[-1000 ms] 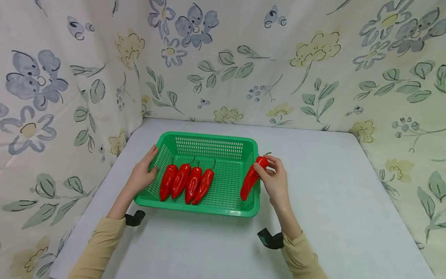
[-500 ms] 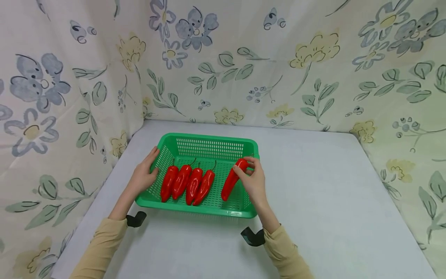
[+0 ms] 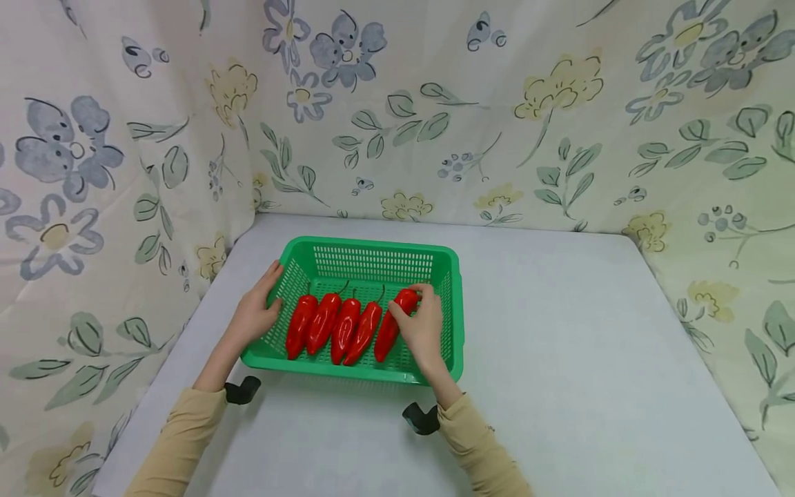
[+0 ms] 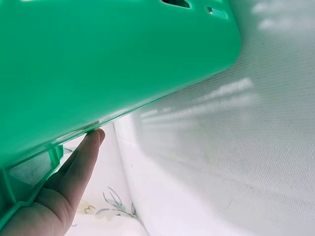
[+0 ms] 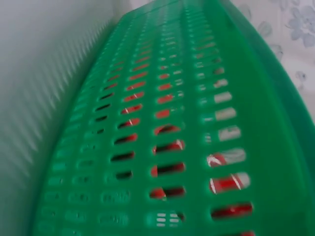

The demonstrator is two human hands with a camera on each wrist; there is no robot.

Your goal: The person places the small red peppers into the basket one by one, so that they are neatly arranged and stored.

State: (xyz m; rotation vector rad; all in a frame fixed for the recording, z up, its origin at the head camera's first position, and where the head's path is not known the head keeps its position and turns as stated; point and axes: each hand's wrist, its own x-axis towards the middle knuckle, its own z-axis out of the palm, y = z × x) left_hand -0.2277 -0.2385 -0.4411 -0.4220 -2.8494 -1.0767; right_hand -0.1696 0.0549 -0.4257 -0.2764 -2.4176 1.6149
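Note:
In the head view my right hand [image 3: 422, 329] pinches a red chili pepper [image 3: 387, 336] between thumb and fingers inside the green basket [image 3: 459, 310]. The pepper tilts, its tip toward me, just right of several other red peppers [image 3: 324, 322] lying side by side. Whether it touches the basket floor I cannot tell. My left hand [image 3: 256, 310] holds the basket's left rim, thumb over the inner side and fingers along the outside. The left wrist view shows part of this hand [image 4: 69, 191] against the green wall. In the right wrist view the slotted wall [image 5: 192, 147] hides my right hand.
The basket stands on a white table [image 3: 559, 345]. Flowered cloth [image 3: 397, 138] hangs behind the table and along its sides. The right part of the basket floor [image 3: 406, 352] shows beside the held pepper.
My right hand has carried the pepper leftward from the basket's right rim to beside the other peppers. The left hand keeps its place on the rim.

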